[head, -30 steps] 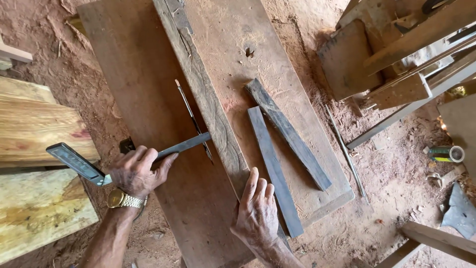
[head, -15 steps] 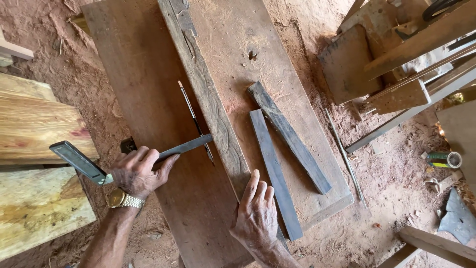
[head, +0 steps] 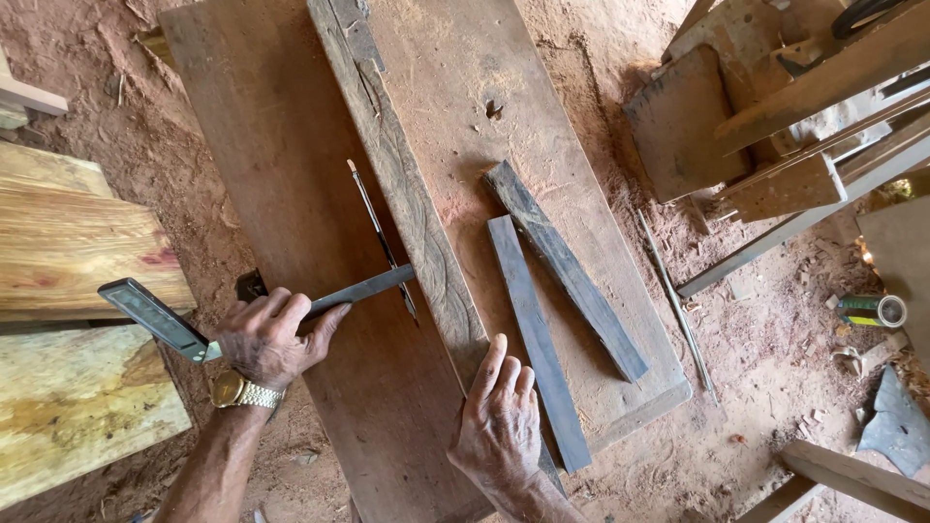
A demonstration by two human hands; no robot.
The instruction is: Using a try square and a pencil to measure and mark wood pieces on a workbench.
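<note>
Head camera shows your left hand (head: 269, 337) clamped around a try square (head: 257, 312), its metal blade reaching away from your fingers across the wide brown plank (head: 281, 174) to touch the rough raised board (head: 407, 213). Your right hand (head: 502, 418) lies flat and open, gripping nothing, pressing the near end of that board just beside the closer of two dark wood strips (head: 538, 339). A thin pencil-like rod (head: 380, 237) lies just past the blade, and I judge the square is set but I can't tell whether any line is drawn.
</note>
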